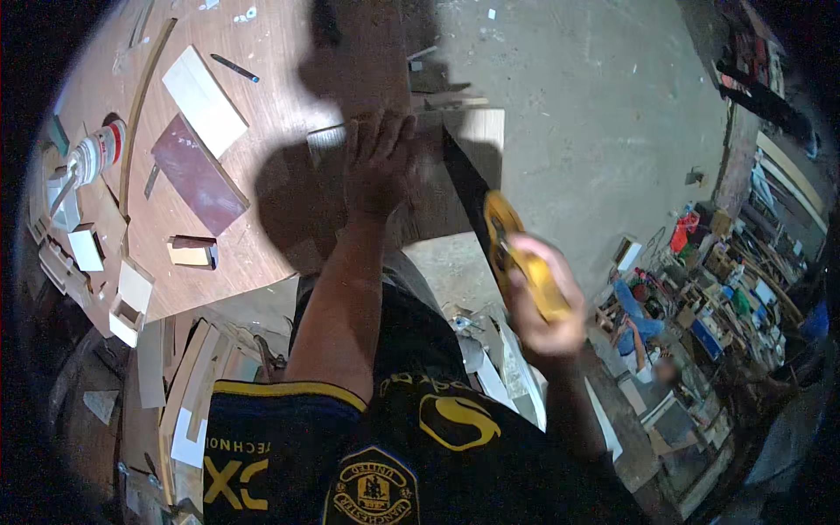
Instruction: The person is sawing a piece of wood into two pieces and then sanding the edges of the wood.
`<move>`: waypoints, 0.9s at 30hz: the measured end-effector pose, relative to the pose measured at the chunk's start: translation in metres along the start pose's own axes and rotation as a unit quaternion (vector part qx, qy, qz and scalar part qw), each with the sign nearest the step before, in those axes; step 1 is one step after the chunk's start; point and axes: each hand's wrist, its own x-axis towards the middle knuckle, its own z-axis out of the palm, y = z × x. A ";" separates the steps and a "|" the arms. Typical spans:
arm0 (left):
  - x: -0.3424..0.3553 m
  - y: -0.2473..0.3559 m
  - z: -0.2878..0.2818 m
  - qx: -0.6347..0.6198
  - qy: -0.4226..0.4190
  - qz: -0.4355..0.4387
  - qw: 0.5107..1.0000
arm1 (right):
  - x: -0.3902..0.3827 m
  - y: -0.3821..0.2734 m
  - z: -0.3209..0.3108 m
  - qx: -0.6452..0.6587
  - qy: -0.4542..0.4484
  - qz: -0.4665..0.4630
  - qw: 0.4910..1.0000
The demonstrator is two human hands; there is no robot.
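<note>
My left hand (pixel 378 166) lies flat, fingers stretched out, on a wooden board (pixel 486 129) that juts past the right edge of the worktable. In my right hand (pixel 560 311) is a handsaw (pixel 502 219) with a yellow handle, the fingers wrapped round it. The hand is slightly blurred. The saw's dark blade reaches up and left to the overhanging part of the board, right of my left hand. Shadow covers much of the board, so I cannot tell how deep any cut is.
On the worktable (pixel 271 236) lie a white board (pixel 206 101), a maroon board (pixel 199 175), a pen (pixel 234 68), a small wooden block (pixel 192 252) and a white-and-red container (pixel 109 144). Scrap wood crowds the floor at right, near another person (pixel 643 359).
</note>
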 end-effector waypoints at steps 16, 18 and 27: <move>-0.004 -0.011 -0.007 0.109 -0.029 0.022 0.993 | -0.005 -0.009 0.006 -0.037 -0.009 -0.080 0.996; -0.014 -0.015 -0.005 0.072 -0.023 0.013 0.997 | -0.034 -0.036 -0.009 -0.029 -0.017 0.021 0.999; -0.001 -0.014 -0.007 0.027 -0.068 0.016 0.997 | 0.014 0.006 0.016 0.052 -0.020 -0.011 0.998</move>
